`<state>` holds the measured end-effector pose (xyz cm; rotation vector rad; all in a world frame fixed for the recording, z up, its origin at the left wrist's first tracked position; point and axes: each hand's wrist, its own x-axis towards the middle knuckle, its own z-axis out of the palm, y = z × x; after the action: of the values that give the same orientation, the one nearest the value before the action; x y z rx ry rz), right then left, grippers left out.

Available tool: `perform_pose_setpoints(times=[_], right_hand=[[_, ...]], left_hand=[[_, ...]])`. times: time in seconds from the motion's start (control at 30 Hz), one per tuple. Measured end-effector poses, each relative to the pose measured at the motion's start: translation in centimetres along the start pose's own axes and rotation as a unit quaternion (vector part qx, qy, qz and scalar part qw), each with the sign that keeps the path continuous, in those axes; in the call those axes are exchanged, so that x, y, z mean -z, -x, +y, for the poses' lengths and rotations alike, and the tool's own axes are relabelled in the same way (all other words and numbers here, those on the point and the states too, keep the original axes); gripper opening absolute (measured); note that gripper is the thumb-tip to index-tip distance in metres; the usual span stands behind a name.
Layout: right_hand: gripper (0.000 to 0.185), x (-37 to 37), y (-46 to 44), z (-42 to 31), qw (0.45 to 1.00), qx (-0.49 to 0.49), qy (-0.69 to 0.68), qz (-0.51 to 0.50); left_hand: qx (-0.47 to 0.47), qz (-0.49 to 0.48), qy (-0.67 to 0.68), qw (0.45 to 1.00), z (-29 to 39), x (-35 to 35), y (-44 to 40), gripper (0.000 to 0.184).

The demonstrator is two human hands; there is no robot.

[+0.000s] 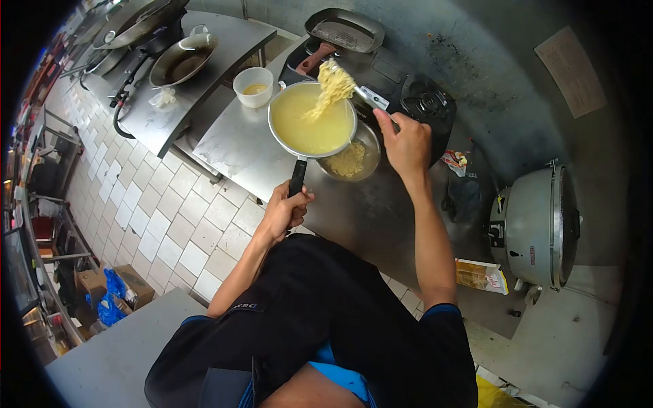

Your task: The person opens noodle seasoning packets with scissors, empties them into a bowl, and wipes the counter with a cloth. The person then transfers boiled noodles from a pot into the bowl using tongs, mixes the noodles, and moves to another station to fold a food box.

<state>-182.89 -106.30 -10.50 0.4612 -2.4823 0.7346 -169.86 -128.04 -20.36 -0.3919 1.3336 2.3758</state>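
Gripping the black handle (298, 178) of the pan (306, 156) firmly with the left hand (284, 212), just in front of the pan's rim. Grasping a utensil (373, 98) with the right hand (407, 143), to the right of the pan, and raising a clump of noodles (335, 81) over the pan's far right edge, with strands trailing down into the pale yellow broth (292, 124). Cannot tell the shape of the utensil's head under the clump.

Just below the pan, partly covered by it at the near right: a metal bowl (372, 144) with more noodles (347, 160) inside. Just left of the pan, on the metal surface (228, 136): a translucent tub (252, 100) with a little yellowish content. Beyond the pan: a black stove (388, 71) and a grill pan (345, 34).

Apparently at the step of lifting noodles clear of the broth. For the next move, likely best to hold the pan level and steady above the bowl, to balance the clump on the utensil, and to draw the trailing strands slowly free without spilling broth over the rim.
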Motion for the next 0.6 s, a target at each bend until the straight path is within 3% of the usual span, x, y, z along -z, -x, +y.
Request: perform_pose_setpoints(times=[0.33, 0.53, 0.6], right_hand=[[0.043, 2.2, 5.3, 4.3, 0.998, -0.049, 0.033, 0.011], [0.045, -1.9, 10.8, 6.0, 0.975, -0.18, 0.096, -0.086], [0.044, -2.6, 12.0, 6.5, 0.97, -0.182, 0.121, -0.107]], left_hand=[[-0.002, 0.026, 0.016, 1.0, 0.0, 0.5, 0.3, 0.021], [-0.01, 0.028, 0.016, 0.999, -0.1, 0.6, 0.6, 0.022], [-0.01, 0.029, 0.015, 0.999, -0.1, 0.5, 0.8, 0.022]])
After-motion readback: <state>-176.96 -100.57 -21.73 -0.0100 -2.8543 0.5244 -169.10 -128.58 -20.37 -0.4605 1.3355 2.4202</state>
